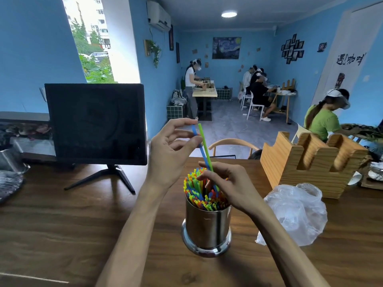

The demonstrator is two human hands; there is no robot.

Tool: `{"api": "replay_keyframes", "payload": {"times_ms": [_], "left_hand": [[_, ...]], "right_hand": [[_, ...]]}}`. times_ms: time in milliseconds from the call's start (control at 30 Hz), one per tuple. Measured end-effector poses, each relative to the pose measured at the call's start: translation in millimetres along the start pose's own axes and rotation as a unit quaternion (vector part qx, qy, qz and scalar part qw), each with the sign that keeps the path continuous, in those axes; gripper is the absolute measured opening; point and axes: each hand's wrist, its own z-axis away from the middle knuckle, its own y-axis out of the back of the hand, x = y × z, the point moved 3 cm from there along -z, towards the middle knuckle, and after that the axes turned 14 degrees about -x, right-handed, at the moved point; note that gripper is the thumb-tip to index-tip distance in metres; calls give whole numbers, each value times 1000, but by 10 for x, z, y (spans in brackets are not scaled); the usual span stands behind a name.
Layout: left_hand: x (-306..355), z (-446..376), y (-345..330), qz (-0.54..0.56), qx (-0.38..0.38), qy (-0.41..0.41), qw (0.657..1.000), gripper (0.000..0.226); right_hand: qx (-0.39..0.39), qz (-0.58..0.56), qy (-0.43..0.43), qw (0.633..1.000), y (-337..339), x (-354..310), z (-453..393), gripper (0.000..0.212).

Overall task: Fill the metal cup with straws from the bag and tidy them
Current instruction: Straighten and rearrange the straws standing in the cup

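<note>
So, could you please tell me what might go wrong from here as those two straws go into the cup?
1. The metal cup already looks packed, so the green straw and blue straw may bend or jam.
2. The left hand pinches only their top ends; one could slip.
3. The right hand pressing among the straws could tip the cup.

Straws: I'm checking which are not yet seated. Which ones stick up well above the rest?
The blue straw and green straw, pinched by the left hand, rise far above the bundle in the cup.
</note>
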Motion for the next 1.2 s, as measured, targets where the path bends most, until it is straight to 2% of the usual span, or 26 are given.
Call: {"api": "replay_keyframes", "payload": {"times_ms": [167,300,433,567,800,967,1067,1200], "left_hand": [[-7,58,-29,-25,-29,-5,999,45],[-5,89,-58,-53,-16,-9,998,42],[25,103,-35,-26,25,-23,999,38],[41,115,82,35,96,-43,994,40],[-54,147,190,62,195,-45,978,40],[-128,196,213,65,231,-38,970,36],[-124,204,205,64,237,-49,968,36],[-87,175,130,41,213,-59,975,39]], "right_hand": [[-53,17,-16,998,49,-35,47,17],[-70,29,-19,997,34,-71,52,21],[-34,-1,-19,999,34,-69,61,24],[12,-69,-23,997,87,1,111,20],[9,-96,-26,995,110,31,186,26],[-11,-68,-37,997,126,43,238,23],[37,-9,-55,998,159,44,265,10],[80,68,-72,992,159,49,249,18]]}}
